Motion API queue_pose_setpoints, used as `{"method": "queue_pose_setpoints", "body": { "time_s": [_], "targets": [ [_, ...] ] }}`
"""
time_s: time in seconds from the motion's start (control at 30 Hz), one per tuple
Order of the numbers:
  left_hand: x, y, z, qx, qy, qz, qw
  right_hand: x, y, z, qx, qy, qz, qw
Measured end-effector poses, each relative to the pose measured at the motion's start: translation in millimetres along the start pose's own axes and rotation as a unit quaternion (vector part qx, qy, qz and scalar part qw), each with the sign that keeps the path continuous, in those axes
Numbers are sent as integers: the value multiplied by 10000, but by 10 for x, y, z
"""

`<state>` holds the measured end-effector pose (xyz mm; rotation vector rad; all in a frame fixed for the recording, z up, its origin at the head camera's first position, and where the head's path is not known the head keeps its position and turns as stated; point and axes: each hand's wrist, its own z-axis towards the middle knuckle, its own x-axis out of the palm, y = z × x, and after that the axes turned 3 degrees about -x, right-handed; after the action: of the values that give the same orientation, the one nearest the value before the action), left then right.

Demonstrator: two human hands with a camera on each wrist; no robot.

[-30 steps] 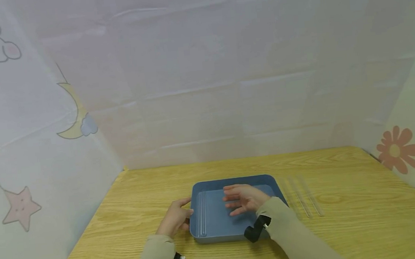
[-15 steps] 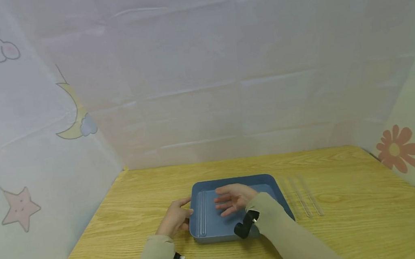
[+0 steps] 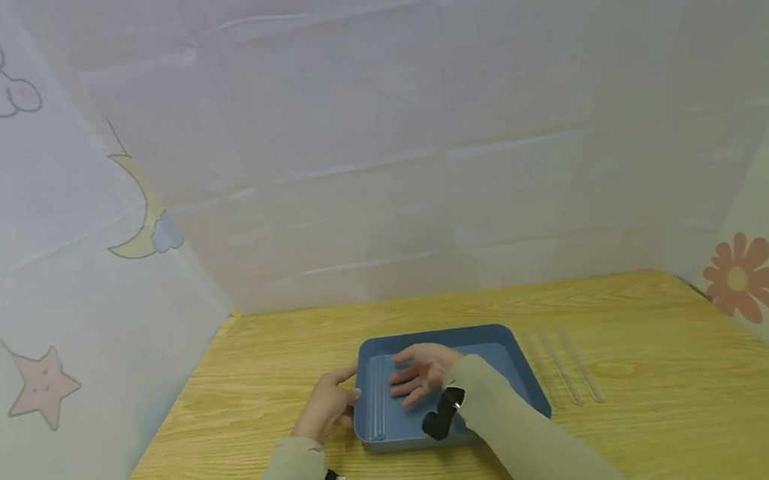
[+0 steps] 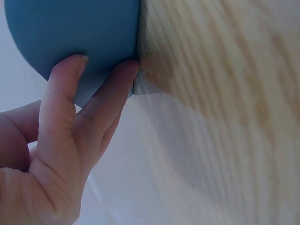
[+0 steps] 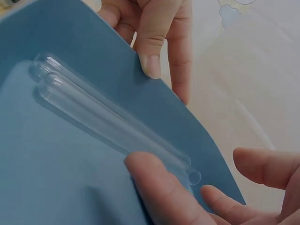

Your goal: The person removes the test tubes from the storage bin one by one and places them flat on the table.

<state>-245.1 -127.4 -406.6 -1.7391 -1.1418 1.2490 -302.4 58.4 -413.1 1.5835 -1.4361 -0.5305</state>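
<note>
A blue rectangular tray (image 3: pixel 468 438) stands on the wooden table. Along its left inner side lie two clear test tubes (image 3: pixel 377 399), side by side; in the right wrist view the tubes (image 5: pixel 103 112) show rounded ends. My left hand (image 3: pixel 327 405) holds the tray's left wall, thumb over the rim and fingers (image 4: pixel 101 101) against the outside. Above the tray floor, just right of the tubes, hovers my right hand (image 3: pixel 425 372) with spread, loosely bent fingers and nothing in them. One of its fingers (image 5: pixel 159 187) covers part of the tubes in the right wrist view.
Three more clear test tubes (image 3: pixel 563 369) lie parallel on the table (image 3: pixel 668 398), right of the tray. Behind the table hangs a pale sheet (image 3: pixel 421 192), with printed side sheets at left and right.
My right hand has moved left across the tray toward the two tubes inside. My left hand keeps its hold on the tray, and the tubes have not moved.
</note>
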Motion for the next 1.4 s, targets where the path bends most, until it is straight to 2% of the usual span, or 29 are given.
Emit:
{"method": "queue_pose_setpoints", "body": {
  "time_s": [0.2, 0.53, 0.73, 0.9, 1.03, 1.4],
  "targets": [
    [-5, -9, -4, 24, 21, 85, 10000, 49, -1, 38, 34, -3, -28, 10000],
    [-12, 3, 18, -1, 47, 23, 10000, 147, 21, 71, 124, -260, -51, 9996],
    [-16, 10, 27, -14, 30, 62, 10000, 231, 20, 67, 22, -388, -578, 9976],
    [-25, 14, 22, -15, 15, 132, 9999, 291, 3, 73, -208, -427, -1083, 9930],
    [-25, 19, 23, -6, 24, 102, 9999, 318, -2, 101, -228, -462, -1371, 9892],
    [-35, 33, 30, 46, -9, 165, 9999, 387, -22, 138, -275, -377, -1748, 9835]
  ]
}}
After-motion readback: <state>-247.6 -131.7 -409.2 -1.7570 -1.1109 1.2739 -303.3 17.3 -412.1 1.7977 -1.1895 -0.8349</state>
